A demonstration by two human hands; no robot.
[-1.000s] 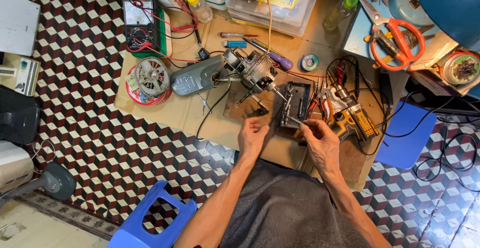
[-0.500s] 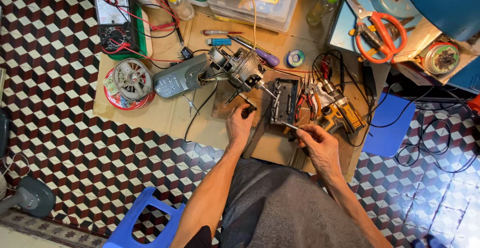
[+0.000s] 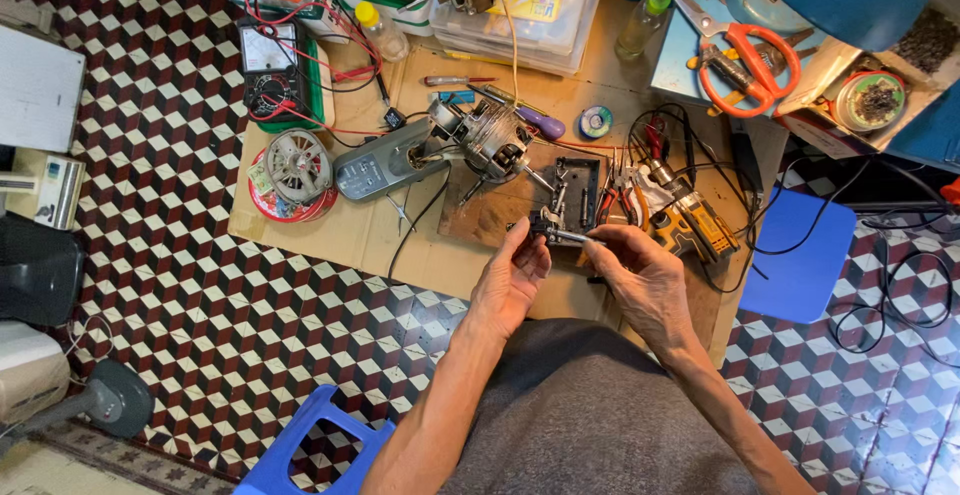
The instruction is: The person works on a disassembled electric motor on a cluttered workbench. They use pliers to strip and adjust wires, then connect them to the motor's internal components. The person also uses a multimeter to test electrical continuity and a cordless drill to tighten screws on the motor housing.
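your left hand [image 3: 512, 280] is pinching a small dark part [image 3: 543, 223] steady just below the motor [image 3: 492, 142], while your right hand [image 3: 640, 277] is gripping a thin tool [image 3: 578, 238] against it.

Beneath me, cube-patterned maroon, black and white tiled floor [image 3: 170, 285], flat brown cardboard sheet [image 3: 330, 240], blue plastic stool [image 3: 300, 445].

L hand [image 3: 512, 280] and R hand [image 3: 640, 273] met over cardboard sheet [image 3: 400, 240] on tiled floor, both pinching small dark metal part [image 3: 553, 229] w/ thin rod. Electric motor [image 3: 492, 140] lay just beyond, grey housing [image 3: 385, 163] beside it. Orange-handled scissors [image 3: 735, 50] lay upper R.
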